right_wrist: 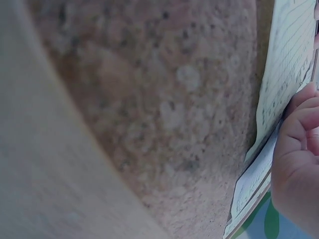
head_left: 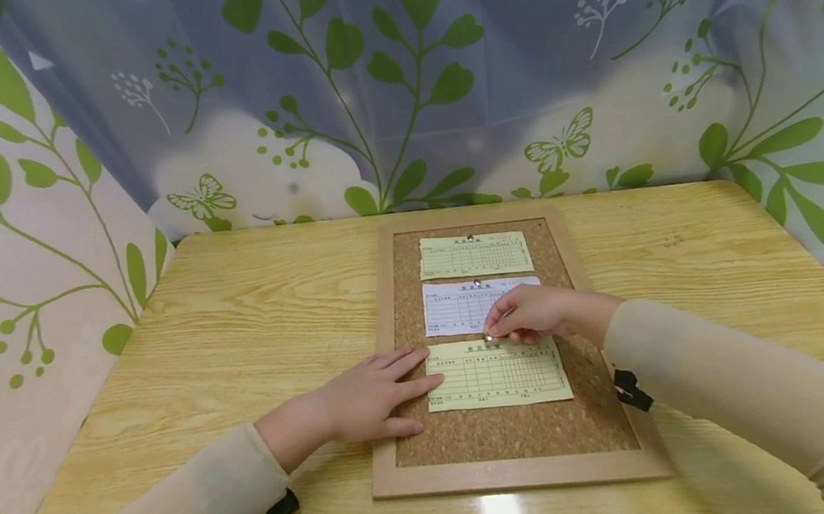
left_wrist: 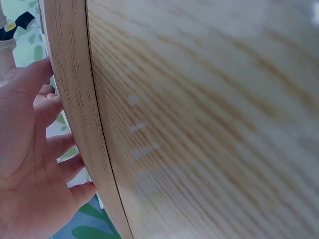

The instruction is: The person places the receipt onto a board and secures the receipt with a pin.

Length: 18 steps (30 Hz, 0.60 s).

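Observation:
A wood-framed cork board [head_left: 514,437] lies on the table with three printed paper slips in a column. My right hand [head_left: 534,309] pinches a small shiny pushpin [head_left: 488,337] between thumb and index finger, at the top edge of the lowest yellow slip [head_left: 496,378]. My left hand [head_left: 363,400] rests spread across the board's left side, fingertips on that slip's left edge. Above it, the white slip [head_left: 450,313] is partly covered by my right hand and has a pushpin [head_left: 477,283] at its top. Another pushpin [head_left: 470,238] sits on the upper yellow slip [head_left: 469,261].
The board's wooden frame [left_wrist: 75,89] stands slightly above the wood-grain table [head_left: 274,305]. A leaf-patterned curtain [head_left: 474,133] hangs behind the table's back edge, with similar patterned cloth at the left. Dark straps [head_left: 631,390] show at both sleeves.

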Each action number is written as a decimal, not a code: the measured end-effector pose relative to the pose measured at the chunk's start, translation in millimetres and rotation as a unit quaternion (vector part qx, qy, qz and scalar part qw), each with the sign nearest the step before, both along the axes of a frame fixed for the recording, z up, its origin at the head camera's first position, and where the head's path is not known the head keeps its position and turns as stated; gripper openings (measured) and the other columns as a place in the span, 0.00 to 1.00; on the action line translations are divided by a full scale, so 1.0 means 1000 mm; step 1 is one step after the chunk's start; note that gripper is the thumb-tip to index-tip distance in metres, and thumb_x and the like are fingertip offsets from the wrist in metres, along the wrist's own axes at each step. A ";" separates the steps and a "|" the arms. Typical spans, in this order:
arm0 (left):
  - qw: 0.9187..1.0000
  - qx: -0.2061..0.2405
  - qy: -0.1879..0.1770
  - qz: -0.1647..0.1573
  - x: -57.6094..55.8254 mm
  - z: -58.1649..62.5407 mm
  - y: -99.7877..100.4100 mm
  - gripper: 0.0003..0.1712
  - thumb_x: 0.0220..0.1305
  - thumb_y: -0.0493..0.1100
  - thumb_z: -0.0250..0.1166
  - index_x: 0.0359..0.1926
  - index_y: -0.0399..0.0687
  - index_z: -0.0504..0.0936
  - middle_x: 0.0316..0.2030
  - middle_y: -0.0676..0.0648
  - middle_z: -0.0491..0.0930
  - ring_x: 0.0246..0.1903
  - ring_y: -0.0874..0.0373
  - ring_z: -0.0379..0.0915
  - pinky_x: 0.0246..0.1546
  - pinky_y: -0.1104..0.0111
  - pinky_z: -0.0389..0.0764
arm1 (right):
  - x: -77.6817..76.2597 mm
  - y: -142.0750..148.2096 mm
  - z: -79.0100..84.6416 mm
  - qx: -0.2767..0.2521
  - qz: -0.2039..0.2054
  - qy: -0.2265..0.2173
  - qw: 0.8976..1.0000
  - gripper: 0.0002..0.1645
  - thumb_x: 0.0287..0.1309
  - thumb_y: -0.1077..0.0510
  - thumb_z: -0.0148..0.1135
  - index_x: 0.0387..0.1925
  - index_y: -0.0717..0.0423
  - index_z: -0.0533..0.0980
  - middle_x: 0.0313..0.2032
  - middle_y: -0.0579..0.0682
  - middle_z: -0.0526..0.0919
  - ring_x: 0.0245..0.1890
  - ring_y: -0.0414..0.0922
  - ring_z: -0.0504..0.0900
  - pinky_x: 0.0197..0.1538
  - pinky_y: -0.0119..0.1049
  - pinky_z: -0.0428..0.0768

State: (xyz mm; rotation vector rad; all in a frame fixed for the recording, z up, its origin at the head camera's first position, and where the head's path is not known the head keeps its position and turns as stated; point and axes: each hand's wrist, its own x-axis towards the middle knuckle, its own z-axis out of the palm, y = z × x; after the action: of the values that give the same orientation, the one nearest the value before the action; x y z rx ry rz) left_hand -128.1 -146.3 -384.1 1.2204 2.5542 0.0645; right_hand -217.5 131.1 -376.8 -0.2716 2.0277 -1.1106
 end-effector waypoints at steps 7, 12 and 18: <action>1.000 0.000 -0.002 0.000 0.000 0.001 0.000 0.36 0.67 0.64 0.48 0.71 0.60 0.55 0.72 0.42 0.42 0.70 0.45 0.37 0.65 0.51 0.47 | -0.001 -0.002 -0.001 0.008 -0.002 0.001 1.000 0.09 0.62 0.61 0.57 0.40 0.64 0.77 0.22 0.47 0.76 0.17 0.35 0.67 0.22 0.26 0.65; 1.000 -0.002 0.002 0.002 0.000 0.000 0.000 0.36 0.66 0.64 0.48 0.71 0.60 0.55 0.72 0.42 0.42 0.70 0.45 0.37 0.65 0.50 0.48 | 0.000 -0.004 0.000 0.013 -0.003 0.004 1.000 0.09 0.63 0.61 0.56 0.40 0.64 0.77 0.22 0.47 0.75 0.17 0.35 0.66 0.22 0.26 0.65; 1.000 -0.003 0.004 0.002 0.000 0.000 0.001 0.36 0.66 0.64 0.48 0.71 0.60 0.55 0.72 0.43 0.43 0.70 0.45 0.37 0.65 0.51 0.48 | 0.002 -0.008 0.002 0.026 0.005 0.024 0.999 0.08 0.63 0.62 0.56 0.38 0.64 0.77 0.20 0.47 0.74 0.16 0.36 0.65 0.21 0.27 0.65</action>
State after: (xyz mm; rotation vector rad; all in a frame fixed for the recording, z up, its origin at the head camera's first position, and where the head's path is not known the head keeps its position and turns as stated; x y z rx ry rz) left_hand -127.7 -145.6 -383.9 1.2165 2.5609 0.0531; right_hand -215.7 123.0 -374.4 -0.2843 2.0929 -1.0537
